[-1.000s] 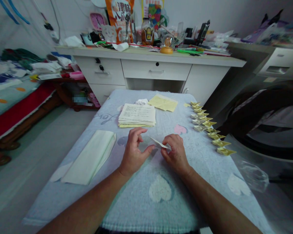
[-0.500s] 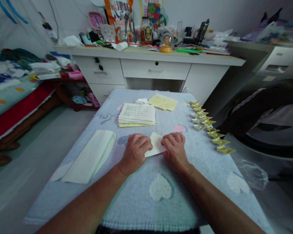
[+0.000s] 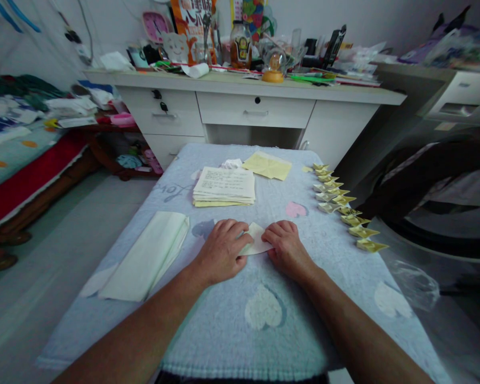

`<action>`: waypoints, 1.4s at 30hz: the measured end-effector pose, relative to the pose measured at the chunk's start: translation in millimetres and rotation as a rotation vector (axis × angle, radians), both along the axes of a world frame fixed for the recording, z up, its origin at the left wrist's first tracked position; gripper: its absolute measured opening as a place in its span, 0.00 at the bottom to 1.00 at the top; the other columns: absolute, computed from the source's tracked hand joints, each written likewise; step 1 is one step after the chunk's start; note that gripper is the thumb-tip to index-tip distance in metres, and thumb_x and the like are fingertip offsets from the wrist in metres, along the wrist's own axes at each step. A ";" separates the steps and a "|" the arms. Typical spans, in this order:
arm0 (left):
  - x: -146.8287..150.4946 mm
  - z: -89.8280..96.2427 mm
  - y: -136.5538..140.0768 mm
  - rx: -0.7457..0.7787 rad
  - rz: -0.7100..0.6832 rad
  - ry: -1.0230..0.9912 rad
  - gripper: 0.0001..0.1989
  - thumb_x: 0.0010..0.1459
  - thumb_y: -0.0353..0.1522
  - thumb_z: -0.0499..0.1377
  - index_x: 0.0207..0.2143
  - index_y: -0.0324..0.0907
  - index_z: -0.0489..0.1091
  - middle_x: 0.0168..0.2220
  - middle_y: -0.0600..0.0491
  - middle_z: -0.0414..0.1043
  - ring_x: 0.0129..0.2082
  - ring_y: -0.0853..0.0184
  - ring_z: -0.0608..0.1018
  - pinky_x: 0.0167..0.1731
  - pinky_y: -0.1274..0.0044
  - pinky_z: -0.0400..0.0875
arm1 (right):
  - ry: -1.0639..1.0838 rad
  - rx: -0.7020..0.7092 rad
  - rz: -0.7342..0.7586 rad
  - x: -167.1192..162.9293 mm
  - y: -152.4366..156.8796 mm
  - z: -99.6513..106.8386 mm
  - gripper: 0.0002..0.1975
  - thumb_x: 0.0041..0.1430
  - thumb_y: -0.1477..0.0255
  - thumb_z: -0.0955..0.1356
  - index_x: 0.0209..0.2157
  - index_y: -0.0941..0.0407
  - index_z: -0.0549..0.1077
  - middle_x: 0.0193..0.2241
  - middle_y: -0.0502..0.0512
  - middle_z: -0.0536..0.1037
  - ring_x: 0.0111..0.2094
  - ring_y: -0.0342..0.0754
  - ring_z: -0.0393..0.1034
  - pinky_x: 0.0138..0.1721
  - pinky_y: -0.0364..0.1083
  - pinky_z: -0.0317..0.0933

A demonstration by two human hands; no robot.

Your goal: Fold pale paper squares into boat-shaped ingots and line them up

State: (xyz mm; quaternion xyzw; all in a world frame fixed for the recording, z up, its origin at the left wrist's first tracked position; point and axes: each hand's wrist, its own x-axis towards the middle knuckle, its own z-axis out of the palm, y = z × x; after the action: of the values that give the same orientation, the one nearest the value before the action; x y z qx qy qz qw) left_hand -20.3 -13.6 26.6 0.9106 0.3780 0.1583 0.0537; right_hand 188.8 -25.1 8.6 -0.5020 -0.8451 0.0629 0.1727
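Between my two hands lies a small folded piece of pale paper (image 3: 256, 240), its top coming to a point. My left hand (image 3: 226, 249) grips its left side, with the thumb and fingers closed over the edge. On the opposite side my right hand (image 3: 285, 242) has its fingers curled down on the right edge. Parts of the paper are hidden under both hands. Beyond them sits a stack of handwritten sheets (image 3: 224, 185), and a creased yellow sheet (image 3: 269, 165) is behind it to the right. Several folded paper boats (image 3: 362, 232) stand in rows along the table's right side.
A folded white cloth or paper (image 3: 146, 258) lies on the left of the cloth-covered table (image 3: 208, 341). A crumpled white tissue (image 3: 232, 164) is behind the stack. Past the table stands a cluttered white desk (image 3: 256, 88); a washing machine (image 3: 456, 112) is at the right.
My left hand has shifted on the folded paper, its thumb now reaching further across the left side. My right hand has barely moved. The whole view has shifted slightly.
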 end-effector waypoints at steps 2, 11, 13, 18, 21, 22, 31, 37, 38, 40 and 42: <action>4.2 -0.6 -3.2 0.005 -0.028 0.024 0.11 0.54 0.29 0.59 0.41 0.44 0.70 0.46 0.49 0.68 0.47 0.58 0.67 0.48 0.65 0.61 | -0.004 -0.008 0.009 0.8 0.2 0.4 0.13 0.45 0.82 0.65 0.35 0.55 0.71 0.36 0.54 0.73 0.43 0.51 0.58 0.47 0.51 0.48; 6.2 -14.3 2.4 -0.125 0.025 -0.026 0.08 0.61 0.30 0.53 0.33 0.41 0.72 0.32 0.52 0.70 0.35 0.66 0.72 0.37 0.75 0.65 | 0.096 -0.133 -0.004 12.2 4.8 5.3 0.07 0.50 0.81 0.66 0.31 0.55 0.72 0.36 0.53 0.75 0.41 0.50 0.61 0.46 0.50 0.50; 4.7 -15.5 5.1 -0.178 0.058 -0.070 0.07 0.61 0.31 0.54 0.32 0.41 0.72 0.31 0.52 0.70 0.35 0.66 0.73 0.36 0.76 0.65 | 0.143 -0.175 -0.013 17.1 6.7 5.7 0.05 0.52 0.79 0.66 0.29 0.56 0.72 0.35 0.53 0.75 0.40 0.49 0.62 0.46 0.50 0.51; 3.1 -15.6 9.8 -0.271 0.073 -0.112 0.09 0.61 0.32 0.55 0.32 0.41 0.73 0.31 0.53 0.70 0.35 0.66 0.74 0.36 0.76 0.65 | 0.191 -0.186 -0.056 29.2 12.6 1.0 0.04 0.57 0.73 0.68 0.32 0.55 0.76 0.40 0.56 0.75 0.43 0.51 0.63 0.46 0.51 0.53; 3.7 -12.4 9.7 -0.303 0.085 -0.116 0.10 0.61 0.32 0.54 0.32 0.40 0.73 0.31 0.52 0.71 0.36 0.66 0.74 0.37 0.76 0.65 | 0.190 -0.193 -0.090 32.3 14.8 -1.1 0.05 0.58 0.72 0.67 0.34 0.55 0.77 0.42 0.56 0.74 0.44 0.51 0.63 0.47 0.51 0.53; 3.9 -11.1 9.6 -0.312 0.094 -0.117 0.10 0.62 0.32 0.53 0.32 0.40 0.73 0.32 0.52 0.71 0.36 0.65 0.74 0.37 0.76 0.65 | 0.187 -0.196 -0.101 32.2 15.2 -1.3 0.06 0.58 0.72 0.67 0.34 0.55 0.77 0.42 0.56 0.74 0.44 0.51 0.63 0.47 0.51 0.53; 1.9 -5.3 11.5 -0.314 0.135 -0.064 0.12 0.63 0.31 0.52 0.30 0.39 0.73 0.31 0.51 0.69 0.35 0.65 0.73 0.36 0.75 0.64 | 0.161 -0.196 -0.181 28.0 16.0 -2.6 0.06 0.58 0.72 0.68 0.32 0.56 0.77 0.42 0.55 0.73 0.45 0.51 0.63 0.48 0.51 0.52; -3.5 -15.4 14.0 -0.242 0.188 -0.085 0.11 0.59 0.35 0.57 0.26 0.39 0.70 0.32 0.51 0.67 0.36 0.65 0.71 0.37 0.75 0.64 | 0.137 -0.192 -0.238 26.4 16.7 -4.7 0.06 0.57 0.70 0.68 0.28 0.57 0.76 0.41 0.55 0.73 0.44 0.51 0.61 0.46 0.52 0.52; -4.6 -17.2 14.6 -0.234 0.195 -0.098 0.12 0.59 0.36 0.58 0.25 0.39 0.70 0.32 0.51 0.67 0.36 0.65 0.71 0.37 0.75 0.65 | 0.127 -0.186 -0.245 25.9 16.8 -5.2 0.07 0.57 0.70 0.68 0.28 0.56 0.75 0.41 0.55 0.72 0.44 0.52 0.61 0.46 0.52 0.52; -6.2 -18.9 15.9 -0.232 0.203 -0.113 0.12 0.58 0.36 0.58 0.24 0.40 0.70 0.33 0.51 0.67 0.36 0.65 0.71 0.37 0.75 0.65 | 0.112 -0.171 -0.253 25.0 16.8 -6.5 0.07 0.56 0.69 0.68 0.27 0.56 0.75 0.41 0.56 0.72 0.44 0.52 0.61 0.45 0.52 0.52; -7.0 -17.8 16.7 -0.248 0.192 -0.106 0.12 0.58 0.36 0.58 0.24 0.40 0.70 0.33 0.52 0.67 0.36 0.65 0.71 0.38 0.74 0.65 | 0.108 -0.161 -0.254 24.4 16.8 -7.6 0.07 0.56 0.69 0.68 0.27 0.56 0.74 0.40 0.56 0.72 0.44 0.52 0.60 0.45 0.52 0.52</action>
State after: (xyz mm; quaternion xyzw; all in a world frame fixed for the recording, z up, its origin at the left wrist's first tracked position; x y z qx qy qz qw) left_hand -27.3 3.1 8.8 0.8471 0.4765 0.1626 0.1702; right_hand 213.2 -8.3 1.0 -0.6130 -0.7565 0.1349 0.1837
